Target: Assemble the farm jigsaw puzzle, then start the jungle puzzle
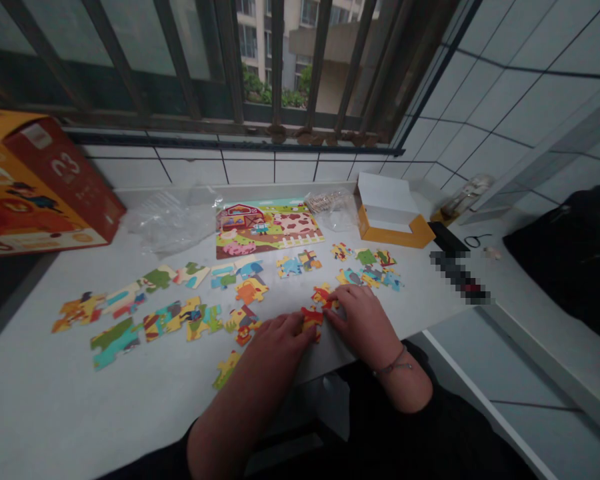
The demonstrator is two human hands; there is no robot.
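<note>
Left hand (283, 337) is curling loosely, its fingertips meeting the edge of a red puzzle piece (312, 316); right hand (367, 317) is bending half closed at a red-and-yellow piece (322, 295) just beyond. Cannot tell whether either is gripping or only pressing, nor whether the two pieces are interlocking. Both are lying between the hands, near the front edge of the worktop (105, 413). Leftward, a patterned strip (193, 319) is showing pieces apparently joined; a yellow-and-green piece (227, 369) is lying apart by the left forearm. Farther back, a blue cluster (370, 277) is sitting separately. Judging progress: partway, short groups forming, much linking seemingly remaining. Beyond, a farm picture (270, 227) is lying whole, an open box (397, 235) standing to its right
</note>
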